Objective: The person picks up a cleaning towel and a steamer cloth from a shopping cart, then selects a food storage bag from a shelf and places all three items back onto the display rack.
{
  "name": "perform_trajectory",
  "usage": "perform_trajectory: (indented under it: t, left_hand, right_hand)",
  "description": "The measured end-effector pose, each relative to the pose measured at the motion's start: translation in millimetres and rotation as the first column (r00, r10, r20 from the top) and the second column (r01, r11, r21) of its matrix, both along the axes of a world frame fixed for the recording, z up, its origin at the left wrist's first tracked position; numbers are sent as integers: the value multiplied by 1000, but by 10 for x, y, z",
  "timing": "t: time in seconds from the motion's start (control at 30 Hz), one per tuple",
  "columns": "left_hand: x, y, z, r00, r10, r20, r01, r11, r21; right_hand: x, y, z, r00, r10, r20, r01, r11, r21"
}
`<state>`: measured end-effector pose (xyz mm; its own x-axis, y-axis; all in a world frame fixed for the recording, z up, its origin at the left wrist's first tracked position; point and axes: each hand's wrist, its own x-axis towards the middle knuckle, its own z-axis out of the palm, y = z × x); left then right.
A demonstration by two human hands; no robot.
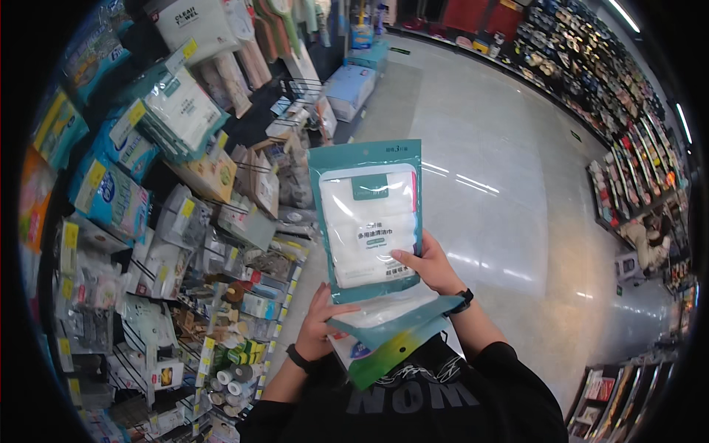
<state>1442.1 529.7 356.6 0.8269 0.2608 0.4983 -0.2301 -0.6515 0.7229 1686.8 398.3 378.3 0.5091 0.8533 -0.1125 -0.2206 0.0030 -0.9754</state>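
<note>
My right hand (437, 266) holds a teal-edged plastic packet of white folded cleaning cloths (365, 221) by its lower right side, thumb across the front. The packet faces up and bears printed writing. Closer to my body, my left hand (321, 326) grips a second teal packet (388, 318) at its left end. Under that one, a packet with a bright green end (382, 362) pokes out against my black shirt (437, 407). Most of the green-ended packet is covered, and the fingers beneath the packets are hidden.
To my left, a shop display rack (210, 349) carries hanging packets on metal hooks with yellow price tags. Similar teal packets (183, 108) hang high on it. Blue boxes (349, 91) stand at its far end. Grey floor (487, 166) runs to the right. A person (651, 238) is near the far-right shelves.
</note>
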Motion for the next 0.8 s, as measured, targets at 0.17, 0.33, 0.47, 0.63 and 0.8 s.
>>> perform_trajectory:
  t: [0.17,0.33,0.47,0.63,0.8]
  left_hand:
    - [182,513,-191,990,80,-115,-100,978,-184]
    - [498,969,-217,950,307,-51,-310,947,-82]
    - [964,1220,118,864,501,-46,-501,849,-167]
    - [1313,1350,279,673,736,-71,-739,664,-114]
    - [1552,1529,343,530,848,14,-839,527,-134]
  right_hand:
    - [466,939,-38,984,162,-69,-159,986,45]
    - [884,2188,-162,915,402,33,-401,899,174]
    - [1199,3166,5,816,576,52,-570,787,238]
    - [1291,4059,292,660,750,51,-733,627,262]
    - [1233,4475,304,587,809,38,-781,553,291]
